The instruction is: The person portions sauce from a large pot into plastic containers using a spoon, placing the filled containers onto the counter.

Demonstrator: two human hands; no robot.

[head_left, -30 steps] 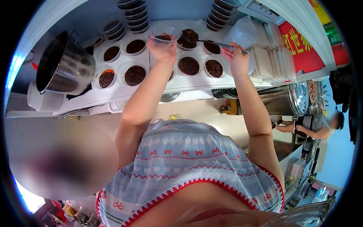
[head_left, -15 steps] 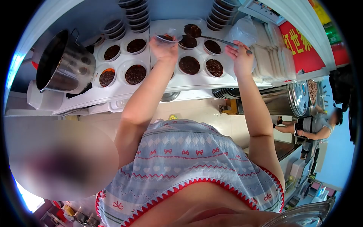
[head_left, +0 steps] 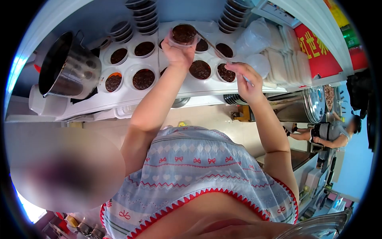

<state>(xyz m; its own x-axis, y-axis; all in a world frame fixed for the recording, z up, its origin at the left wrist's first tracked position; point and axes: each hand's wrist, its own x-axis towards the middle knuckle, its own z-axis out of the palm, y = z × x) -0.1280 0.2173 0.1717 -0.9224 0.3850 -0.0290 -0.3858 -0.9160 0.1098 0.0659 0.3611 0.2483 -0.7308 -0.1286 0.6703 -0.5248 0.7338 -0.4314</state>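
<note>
My left hand [head_left: 180,51] holds a clear round bowl [head_left: 173,41] from below, raised over the white counter. The ladle's head [head_left: 184,33], heaped with dark sauce, is at the bowl's mouth. My right hand [head_left: 247,79] is closed round the ladle's long handle [head_left: 211,44], which slants up to the left. Beneath and around my hands stand several clear bowls of dark, chunky sauce, among them one [head_left: 200,69] and another [head_left: 226,73] just left of my right hand. Part of the bowls behind my left hand is hidden.
A tall steel pot [head_left: 75,67] stands at the counter's left end. Stacked filled tubs [head_left: 145,16] rise at the back, with another stack [head_left: 234,15] further right. Plastic-wrapped packs [head_left: 288,59] lie at the right. A person [head_left: 332,133] stands farther off at the right.
The ladle's head has moved left to the bowl in my left hand. My right hand has come down and slightly left, tilting the handle more steeply. My left hand has shifted slightly right.
</note>
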